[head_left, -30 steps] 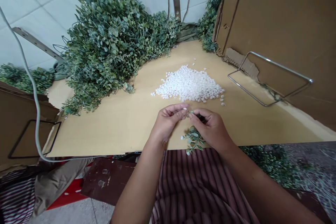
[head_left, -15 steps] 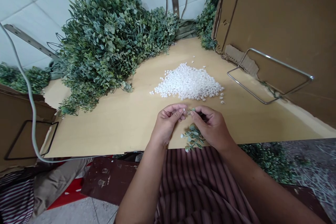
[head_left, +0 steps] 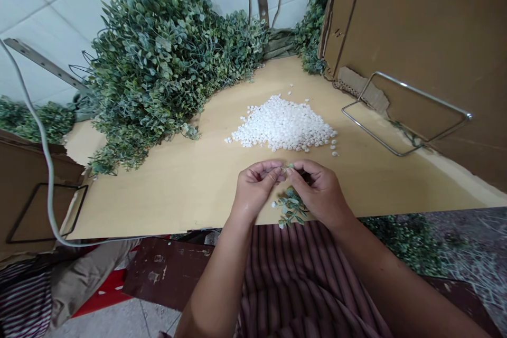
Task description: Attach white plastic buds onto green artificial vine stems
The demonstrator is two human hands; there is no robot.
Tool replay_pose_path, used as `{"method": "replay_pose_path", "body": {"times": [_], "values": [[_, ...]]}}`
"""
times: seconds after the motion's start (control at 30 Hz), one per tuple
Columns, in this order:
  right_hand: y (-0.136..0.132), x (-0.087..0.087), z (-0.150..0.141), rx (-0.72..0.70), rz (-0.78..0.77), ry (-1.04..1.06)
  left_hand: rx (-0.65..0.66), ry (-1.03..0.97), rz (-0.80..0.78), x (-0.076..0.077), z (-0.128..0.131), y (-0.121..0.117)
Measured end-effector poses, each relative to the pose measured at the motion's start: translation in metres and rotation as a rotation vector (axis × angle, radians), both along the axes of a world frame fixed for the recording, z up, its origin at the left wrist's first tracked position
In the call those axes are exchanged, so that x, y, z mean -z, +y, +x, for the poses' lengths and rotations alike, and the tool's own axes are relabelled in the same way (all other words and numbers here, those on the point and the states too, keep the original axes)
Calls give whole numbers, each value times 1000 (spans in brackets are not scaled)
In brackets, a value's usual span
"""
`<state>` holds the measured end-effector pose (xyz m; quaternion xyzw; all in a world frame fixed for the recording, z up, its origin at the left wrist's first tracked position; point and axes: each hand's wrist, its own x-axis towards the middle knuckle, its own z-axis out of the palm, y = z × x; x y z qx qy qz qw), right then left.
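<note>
Both of my hands meet over the near edge of a light wooden table [head_left: 178,185]. My right hand [head_left: 319,193] is closed on a small green artificial sprig [head_left: 291,208] whose leaves hang below my fingers. My left hand [head_left: 255,187] pinches its fingertips together against the tip of the sprig's stem; what it pinches is too small to name. A heap of small white beads [head_left: 283,127] lies just beyond my hands.
A big pile of green artificial foliage [head_left: 158,58] covers the table's back left. Cardboard boxes stand at right [head_left: 415,37] and left [head_left: 24,179], with a wire frame [head_left: 396,116] leaning at right. A grey cable [head_left: 43,148] hangs at left. More greenery [head_left: 407,243] lies on the floor at right.
My hands stay together at the table edge, fingers shifting only slightly on the sprig. The view has tilted a little.
</note>
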<state>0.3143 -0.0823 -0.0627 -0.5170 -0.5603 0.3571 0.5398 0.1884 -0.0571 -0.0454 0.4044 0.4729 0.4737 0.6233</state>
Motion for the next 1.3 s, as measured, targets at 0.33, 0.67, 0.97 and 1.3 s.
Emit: {"method": "replay_pose_path", "body": {"times": [0.33,0.67,0.97,1.3], "values": [[1,1,0,-16,-31,-7,20,19,-5,0,2,2],[0,-4,1,-50,-61,105,152,-18,-7,-1,0,0],[-2,-7,2,-42,-93,170,-13,-10,-2,0,3,4],[0,-3,1,4,-34,49,87,-133,-50,-3,-3,3]]}}
